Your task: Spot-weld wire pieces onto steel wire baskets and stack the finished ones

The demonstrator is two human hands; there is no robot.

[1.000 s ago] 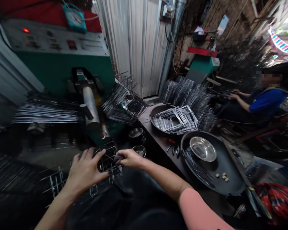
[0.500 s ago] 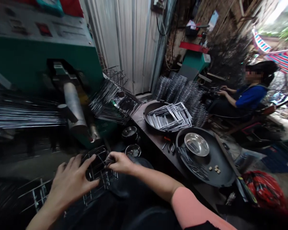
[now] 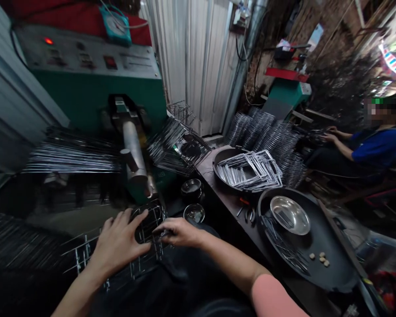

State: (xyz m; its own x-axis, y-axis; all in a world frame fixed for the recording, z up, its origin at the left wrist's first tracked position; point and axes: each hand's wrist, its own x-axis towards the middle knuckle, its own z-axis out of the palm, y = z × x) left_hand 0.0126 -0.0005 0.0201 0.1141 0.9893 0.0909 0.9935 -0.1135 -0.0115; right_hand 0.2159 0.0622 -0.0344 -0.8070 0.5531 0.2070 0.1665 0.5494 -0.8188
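Observation:
A wire rack (image 3: 155, 214) of thin metal rods lies low in front of my lap, below the welding-type machine's metal arm (image 3: 133, 152). My left hand (image 3: 120, 242) is spread over the left side of the rack, thumb and fingers apart, partly covering it. At the rack's right edge my right hand (image 3: 181, 232) has its fingers closed on the rack; the fingertips are dark, and small details there are hidden. More rods with short crosspieces (image 3: 83, 254) show left of my left wrist.
A green machine (image 3: 86, 94) stands ahead, with wire bundles (image 3: 74, 154) at its left. Right are a pan of rectangular wire frames (image 3: 251, 169), a pan (image 3: 336, 246) holding a steel bowl (image 3: 290, 215), pliers (image 3: 250, 215) and small bowls (image 3: 194, 213). A co-worker (image 3: 379, 141) sits far right.
The view has turned left, so the machine, pans and co-worker appear farther right. Both hands stay at the wire rack in nearly the same pose.

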